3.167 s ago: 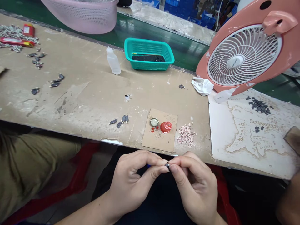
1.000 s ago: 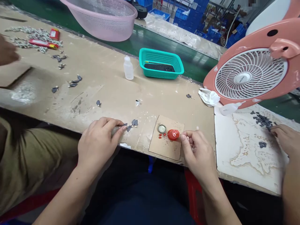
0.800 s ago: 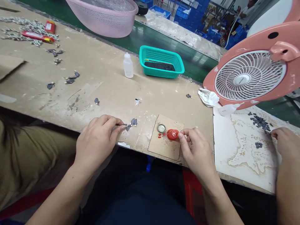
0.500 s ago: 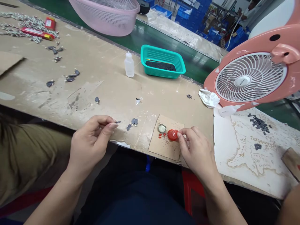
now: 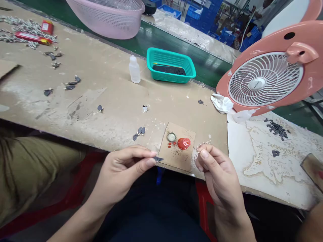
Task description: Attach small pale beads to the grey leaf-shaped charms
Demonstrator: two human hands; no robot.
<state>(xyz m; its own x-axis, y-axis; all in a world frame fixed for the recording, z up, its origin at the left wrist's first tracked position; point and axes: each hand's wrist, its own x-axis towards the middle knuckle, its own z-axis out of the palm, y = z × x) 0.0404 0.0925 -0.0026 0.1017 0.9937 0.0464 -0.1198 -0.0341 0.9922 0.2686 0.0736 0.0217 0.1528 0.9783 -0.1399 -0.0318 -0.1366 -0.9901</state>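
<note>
Between thumb and forefinger, my left hand pinches a dark grey wing-shaped piece at the near edge of a cardboard square. My right hand is closed in a pinch on a tiny pale bead, too small to make out well, right of the square. Small pale beads lie beside its fingertips. On the cardboard stand a glossy red cap-like piece and an upturned bottle cap, with red bits and specks around them. A cluster of grey pieces rests to the left.
Farther back are a squeeze bottle, a teal basket holding a phone, and a pink basket. A pink fan stands at right, near dark chips on printed paper. Chains lie far left.
My left hand has moved right with the grey piece, up to the cardboard square. My right hand has left the red piece and now pinches something tiny and pale. The view has shifted slightly.
</note>
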